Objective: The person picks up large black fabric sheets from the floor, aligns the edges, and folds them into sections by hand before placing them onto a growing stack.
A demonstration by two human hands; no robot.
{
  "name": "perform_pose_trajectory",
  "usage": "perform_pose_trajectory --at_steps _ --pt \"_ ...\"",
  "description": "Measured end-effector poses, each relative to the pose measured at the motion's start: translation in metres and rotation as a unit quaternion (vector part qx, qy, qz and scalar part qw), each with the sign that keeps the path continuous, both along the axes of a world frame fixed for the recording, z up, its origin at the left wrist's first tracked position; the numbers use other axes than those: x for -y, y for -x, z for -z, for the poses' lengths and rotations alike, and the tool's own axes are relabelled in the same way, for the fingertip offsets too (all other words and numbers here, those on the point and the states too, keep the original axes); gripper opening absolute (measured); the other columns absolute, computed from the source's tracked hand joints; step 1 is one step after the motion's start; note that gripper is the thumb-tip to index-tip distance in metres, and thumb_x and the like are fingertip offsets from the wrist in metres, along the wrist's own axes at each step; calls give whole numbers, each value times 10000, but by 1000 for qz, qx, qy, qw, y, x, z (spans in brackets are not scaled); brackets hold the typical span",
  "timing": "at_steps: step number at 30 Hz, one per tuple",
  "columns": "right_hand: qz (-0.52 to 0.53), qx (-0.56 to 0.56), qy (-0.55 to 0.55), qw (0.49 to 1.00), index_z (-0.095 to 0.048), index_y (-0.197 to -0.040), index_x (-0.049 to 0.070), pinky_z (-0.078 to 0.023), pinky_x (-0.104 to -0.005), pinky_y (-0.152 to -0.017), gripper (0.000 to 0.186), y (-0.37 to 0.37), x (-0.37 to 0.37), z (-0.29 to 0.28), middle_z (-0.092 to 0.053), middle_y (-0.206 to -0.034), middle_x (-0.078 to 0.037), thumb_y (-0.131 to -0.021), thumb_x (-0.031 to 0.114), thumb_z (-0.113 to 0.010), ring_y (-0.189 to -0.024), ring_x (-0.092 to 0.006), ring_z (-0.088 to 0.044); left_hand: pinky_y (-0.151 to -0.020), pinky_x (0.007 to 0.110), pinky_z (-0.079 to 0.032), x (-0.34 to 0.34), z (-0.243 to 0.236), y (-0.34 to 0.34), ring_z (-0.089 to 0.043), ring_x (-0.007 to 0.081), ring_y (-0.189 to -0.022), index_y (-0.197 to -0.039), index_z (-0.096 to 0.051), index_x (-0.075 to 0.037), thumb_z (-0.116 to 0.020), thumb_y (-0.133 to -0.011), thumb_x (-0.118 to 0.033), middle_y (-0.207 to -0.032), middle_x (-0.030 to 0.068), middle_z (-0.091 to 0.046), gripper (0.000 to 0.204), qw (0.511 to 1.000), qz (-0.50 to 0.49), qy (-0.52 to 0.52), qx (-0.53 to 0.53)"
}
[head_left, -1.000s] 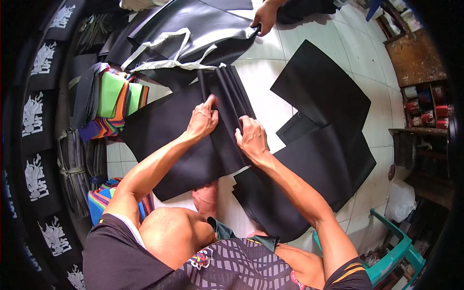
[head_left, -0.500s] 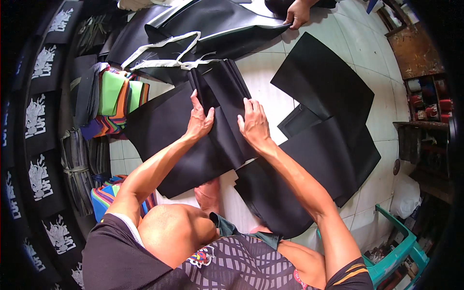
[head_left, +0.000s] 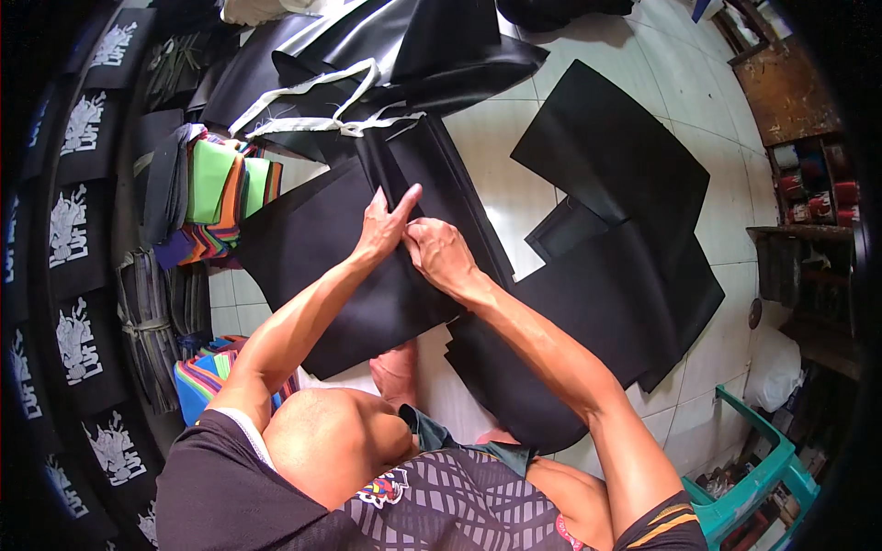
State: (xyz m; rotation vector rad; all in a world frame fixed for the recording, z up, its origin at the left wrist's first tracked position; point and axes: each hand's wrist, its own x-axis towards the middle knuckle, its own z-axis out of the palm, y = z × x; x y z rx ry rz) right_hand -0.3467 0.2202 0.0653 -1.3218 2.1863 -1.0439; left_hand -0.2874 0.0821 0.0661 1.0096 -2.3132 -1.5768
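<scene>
In front of me lies a stack of black sheet material (head_left: 322, 234), smooth and slightly shiny, with a folded strip of it running up its middle. My left hand (head_left: 382, 228) rests on the fold, thumb and fingers spread. Close beside it, my right hand (head_left: 443, 255) is closed, its curled fingertips at the sheet near the fold; the exact edge they pinch is hidden. More cut black pieces (head_left: 625, 275) overlap on the floor to the right.
A large black sheet (head_left: 441, 64) with white strips (head_left: 303, 123) lies at the far side. Bundled coloured cloth pieces (head_left: 216, 179) stand at the left, beside printed black panels (head_left: 83, 340). A green plastic stool (head_left: 781, 459) and a wooden shelf (head_left: 808, 230) are at the right.
My right hand has moved left, next to my left hand, and its fingers have closed. Another person's hand has left the far sheet, part of which now stands raised.
</scene>
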Motion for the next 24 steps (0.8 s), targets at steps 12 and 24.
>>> perform_pose_trajectory --at_steps 12,24 --pt "177 -144 -18 973 -489 -1332 -99 -487 -504 -995 585 30 -21 28 -452 -1363 -328 -847 120 -731 -1196 -427 -533 -966 532 -513 -3 22 -4 -643 530 -1124 -1603 -118 -130 -562 -979 -16 -1255 363 -627 775 995 -15 93 -44" --pt "101 -137 1 985 -689 -868 58 -540 -431 -752 132 -2 2 -1 -670 -773 -147 -946 156 -647 -799 -315 -678 -980 481 -489 16 54 -4 -636 453 -1135 -1214 -605 20 -563 -1027 -283 -1111 301 -679 359 980 -2 200 -14"
